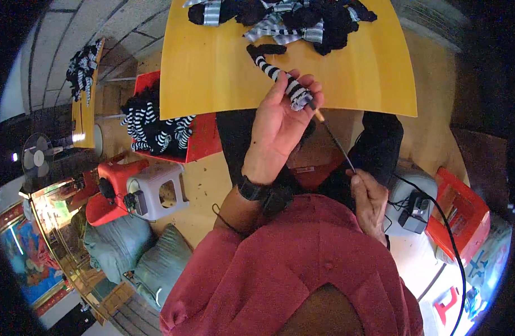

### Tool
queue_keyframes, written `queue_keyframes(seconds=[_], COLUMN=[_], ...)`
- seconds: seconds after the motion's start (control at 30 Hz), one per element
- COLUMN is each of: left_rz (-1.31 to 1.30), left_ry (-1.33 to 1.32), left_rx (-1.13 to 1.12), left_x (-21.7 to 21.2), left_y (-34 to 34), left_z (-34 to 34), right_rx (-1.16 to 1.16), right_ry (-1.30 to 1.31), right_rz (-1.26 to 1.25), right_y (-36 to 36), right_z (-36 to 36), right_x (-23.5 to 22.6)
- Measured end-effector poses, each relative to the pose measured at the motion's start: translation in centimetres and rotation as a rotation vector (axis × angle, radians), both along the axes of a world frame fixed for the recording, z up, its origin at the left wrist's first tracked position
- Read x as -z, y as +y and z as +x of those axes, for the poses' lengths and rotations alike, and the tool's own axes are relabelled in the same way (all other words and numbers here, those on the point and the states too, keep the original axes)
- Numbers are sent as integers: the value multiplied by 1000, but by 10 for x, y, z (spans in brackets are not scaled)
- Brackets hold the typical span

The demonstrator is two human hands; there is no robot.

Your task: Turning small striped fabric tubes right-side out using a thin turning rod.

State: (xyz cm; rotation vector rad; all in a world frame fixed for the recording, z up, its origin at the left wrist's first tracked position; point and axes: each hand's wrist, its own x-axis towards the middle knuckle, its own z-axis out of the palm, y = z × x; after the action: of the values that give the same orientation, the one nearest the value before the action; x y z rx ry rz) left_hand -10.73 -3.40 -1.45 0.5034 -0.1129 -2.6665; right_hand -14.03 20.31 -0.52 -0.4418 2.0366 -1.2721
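A black-and-white striped knitted tube (271,71) with a black foot-like end lies in my left hand (282,115), palm up at the table's near edge. The fingers and thumb curl round its near end. My right hand (370,196) is closed on the lower end of a thin metal rod (340,147), lower right of the left one. That rod slants up to the tube's near end, with a short tan piece on its upper part. Whether its tip is inside the tube cannot be made out.
Black and grey-striped knitted pieces (302,22) are heaped along the far side of the yellow table (212,73). At left, a red bin (204,140) holds more striped pieces, near a white stool (168,193). A black cable (445,218) hangs by a red stool (464,210) at right.
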Motion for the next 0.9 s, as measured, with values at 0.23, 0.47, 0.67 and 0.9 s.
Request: queue_keyframes(seconds=[0.23, 0.47, 0.67, 0.9], left_rz=[-83, -347, -606, -665], left_ry=[-34, -78, -289, -277], left_rx=[-10, 26, 193, 591], left_x=[-5, -4, 11, 15], left_y=[7, 27, 69, 61], left_z=[2, 2, 10, 20], right_rx=[-8, -55, -1, -101], right_ry=[175, 263, 173, 345], right_rz=[0, 67, 65, -160], right_y=[-4, -13, -34, -46], right_z=[3, 1, -1, -18], right_x=[9, -1, -21, 6])
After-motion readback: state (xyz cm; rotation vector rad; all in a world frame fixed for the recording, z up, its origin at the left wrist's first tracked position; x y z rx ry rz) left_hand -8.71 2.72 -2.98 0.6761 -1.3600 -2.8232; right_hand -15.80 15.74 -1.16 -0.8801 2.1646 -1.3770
